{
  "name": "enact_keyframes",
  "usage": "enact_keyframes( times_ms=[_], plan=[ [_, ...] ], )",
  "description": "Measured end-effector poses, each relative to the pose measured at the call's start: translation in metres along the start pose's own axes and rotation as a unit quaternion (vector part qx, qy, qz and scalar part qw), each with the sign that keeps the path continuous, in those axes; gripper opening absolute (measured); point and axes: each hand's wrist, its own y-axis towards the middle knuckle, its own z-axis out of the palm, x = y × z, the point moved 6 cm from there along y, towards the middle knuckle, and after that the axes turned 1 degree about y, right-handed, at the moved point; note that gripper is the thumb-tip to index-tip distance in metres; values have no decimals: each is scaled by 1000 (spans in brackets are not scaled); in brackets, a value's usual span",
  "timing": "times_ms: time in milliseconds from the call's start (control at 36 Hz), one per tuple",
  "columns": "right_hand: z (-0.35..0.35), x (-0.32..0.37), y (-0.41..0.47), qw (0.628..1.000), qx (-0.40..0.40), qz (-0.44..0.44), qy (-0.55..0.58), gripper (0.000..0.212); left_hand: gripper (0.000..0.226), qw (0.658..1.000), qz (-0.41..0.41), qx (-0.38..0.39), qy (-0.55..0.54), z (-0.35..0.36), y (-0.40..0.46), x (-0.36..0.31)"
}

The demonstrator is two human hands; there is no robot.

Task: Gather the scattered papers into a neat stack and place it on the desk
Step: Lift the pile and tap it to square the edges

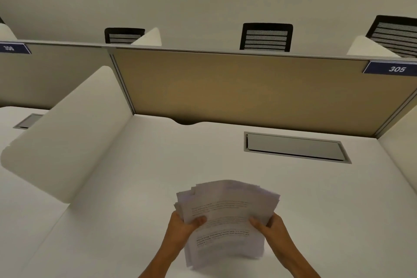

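Note:
A bundle of white printed papers is held over the white desk, low in the middle of the view. The sheets are uneven, fanned at the top edge and bowed. My left hand grips the bundle's left side with the thumb on the front sheet. My right hand grips the right side the same way. The lower edge of the bundle is close to the desk surface; whether it touches I cannot tell.
A grey cable hatch is set into the desk at the back right. A tan partition closes off the back, a white side divider stands to the left. Black mesh chairs show beyond the partition.

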Motion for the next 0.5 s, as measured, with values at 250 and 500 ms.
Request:
enact_keyframes(
  times_ms=[250, 500],
  plan=[
    [-2, 27, -4, 994, -69, -80, -4, 24, 49, 995, 55, -82, -26, -2, 8, -22],
    [-8, 6, 0, 998, -42, -24, -49, 37, 32, 998, 37, -19, 37, 0, 3, -7]
  ],
)
